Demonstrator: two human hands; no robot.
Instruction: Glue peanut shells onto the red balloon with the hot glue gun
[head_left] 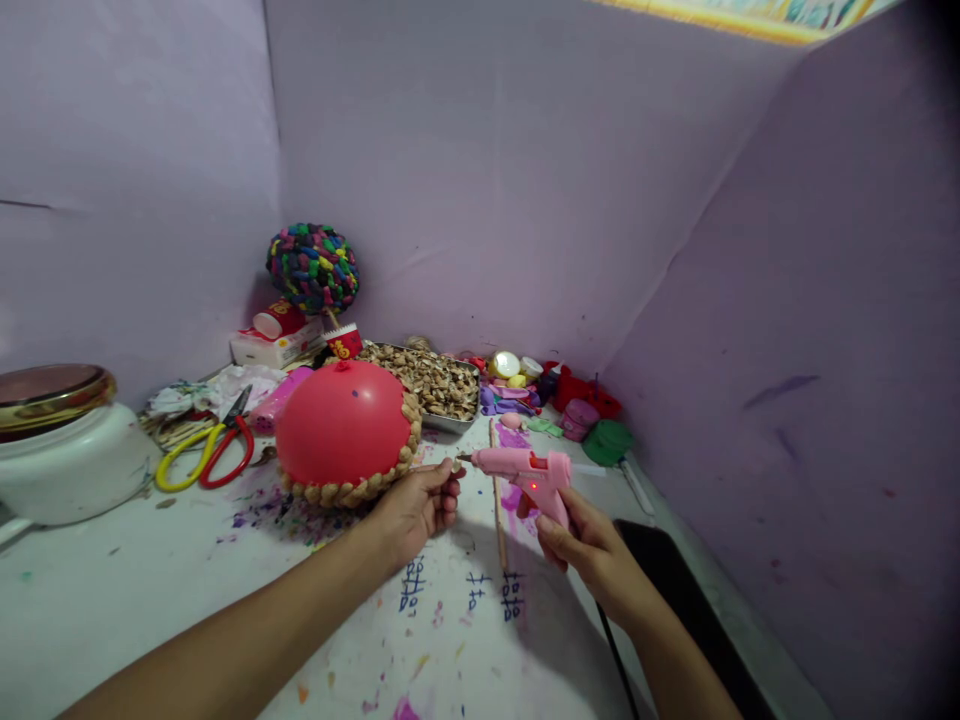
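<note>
My right hand (581, 535) is wrapped round the grip of a pink glue gun (517, 464) with a small red light on its side. The gun's nozzle points left, at a small pale nut shell (457, 466) pinched between my left thumb and fingers. My left hand (421, 508) is just right of a red balloon (341, 425). Rows of brown nut shells (352, 492) ring the balloon's lower part and right side. Behind it stands a metal tray (457, 424) heaped with nut shells.
Left are scissors (212, 450) with yellow and red handles and a white pot (67, 465). A multicoloured ball (313, 268) on a stick stands behind. A thin stick (499, 510) lies mid-table, paint pots (580, 418) back right, and a black flat object (675, 590) by my right arm.
</note>
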